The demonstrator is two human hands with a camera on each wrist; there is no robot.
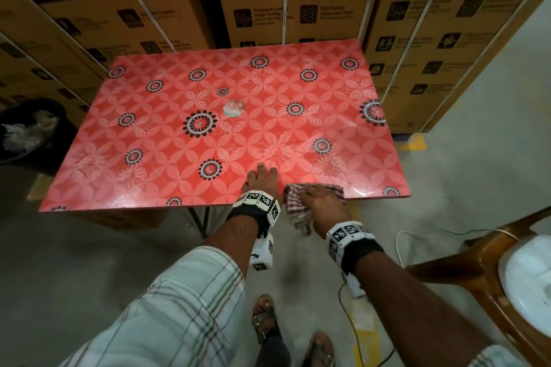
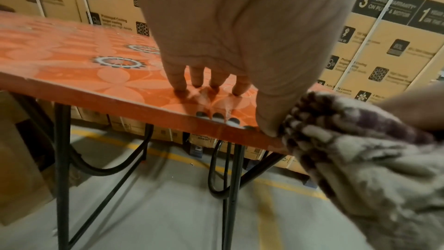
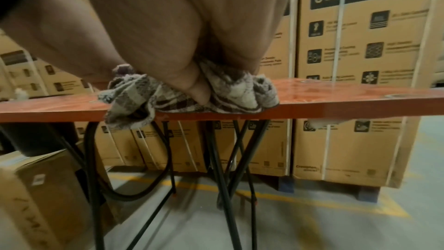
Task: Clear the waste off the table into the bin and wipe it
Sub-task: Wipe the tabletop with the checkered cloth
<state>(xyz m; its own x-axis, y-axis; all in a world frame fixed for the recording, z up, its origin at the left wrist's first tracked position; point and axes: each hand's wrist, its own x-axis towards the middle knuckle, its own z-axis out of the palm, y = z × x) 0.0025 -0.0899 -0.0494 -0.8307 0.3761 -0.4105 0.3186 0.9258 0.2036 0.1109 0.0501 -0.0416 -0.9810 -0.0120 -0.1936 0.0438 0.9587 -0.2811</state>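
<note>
A red floral table (image 1: 155, 134) stands before me. One small crumpled clear wrapper (image 1: 234, 107) lies near its middle. My left hand (image 1: 260, 178) rests on the near edge with straight fingers (image 2: 179, 81) touching the top. Just to its right, my right hand (image 1: 320, 198) grips a checked cloth (image 1: 298, 211) bunched on the table's near edge, part of it hanging over. In the right wrist view the thumb (image 3: 192, 85) pinches the cloth (image 3: 240, 90) against the tabletop (image 3: 360, 98). A black bin (image 1: 28, 128) holding waste stands off the table's left side.
Stacked cardboard boxes (image 1: 268, 0) wall in the far and right sides of the table. A wooden chair (image 1: 483, 259) with a white object on it stands at my right, and a white cable (image 1: 417, 235) trails on the floor. Black folding legs (image 3: 221, 168) sit under the table.
</note>
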